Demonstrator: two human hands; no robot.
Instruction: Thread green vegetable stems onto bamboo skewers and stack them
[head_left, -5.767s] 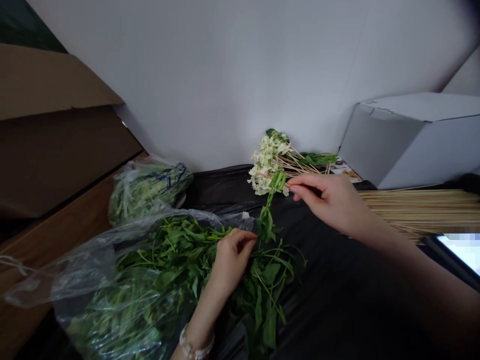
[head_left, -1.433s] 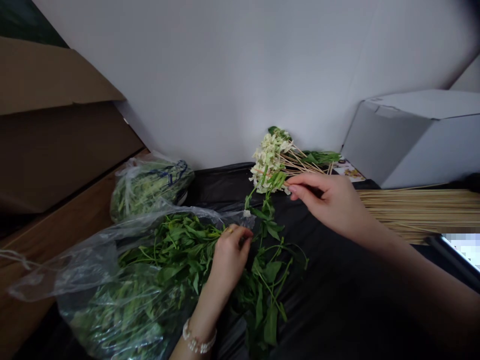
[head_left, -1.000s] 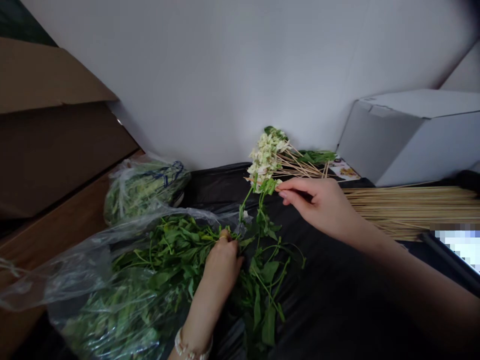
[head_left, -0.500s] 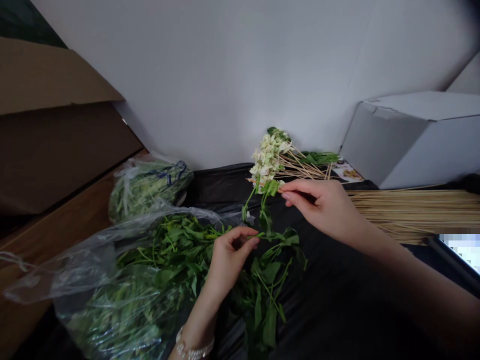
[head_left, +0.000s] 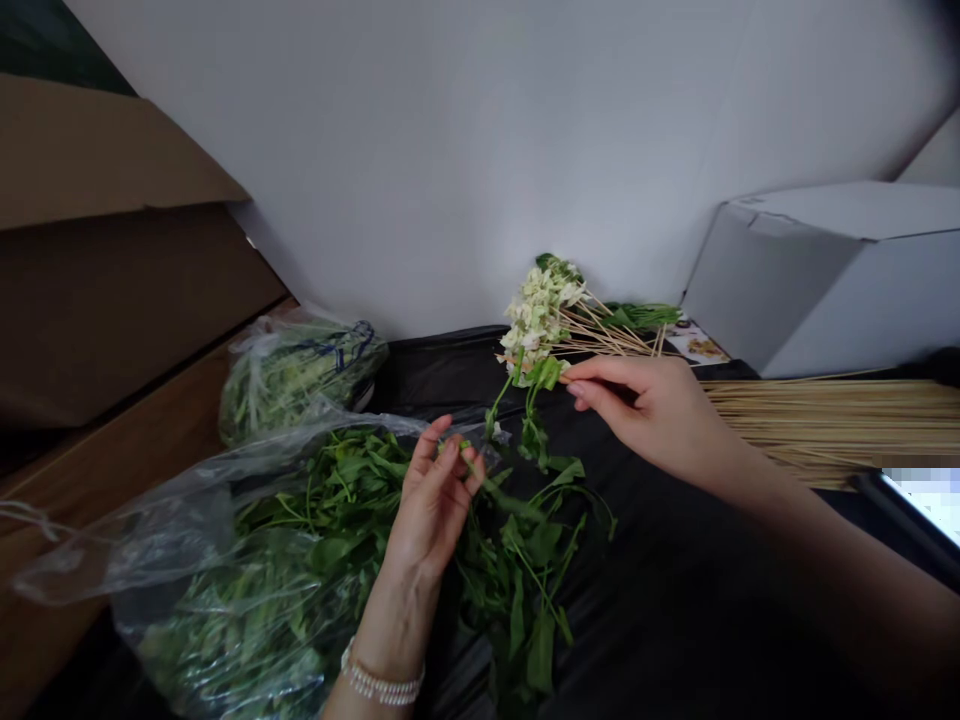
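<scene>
My right hand (head_left: 641, 400) pinches a wooden skewer, mostly hidden by the fingers. At its tip several leafy green stems (head_left: 541, 374) are threaded, their leaves hanging down. To the left, my left hand (head_left: 439, 490) is turned palm up, with thumb and fingers closed on a leafy green stem (head_left: 480, 468) whose cut end shows between the fingertips. Below the hands lies a loose pile of leafy greens (head_left: 536, 560) on black plastic sheeting (head_left: 652, 590). More leafy greens (head_left: 345, 490) spill out of an opened clear plastic bag (head_left: 172, 540) at the left.
Skewers with pale leaf pieces (head_left: 544, 310) lie by the white wall, beside a green bunch (head_left: 641, 317). Long bare skewers (head_left: 832, 420) lie at the right, below a white box (head_left: 840, 270). A second bag of greens (head_left: 296, 375) and a cardboard box (head_left: 112, 300) stand left.
My left hand has turned palm up and moved slightly left and up, bringing a stem with it. My right hand, with the skewer, has hardly moved.
</scene>
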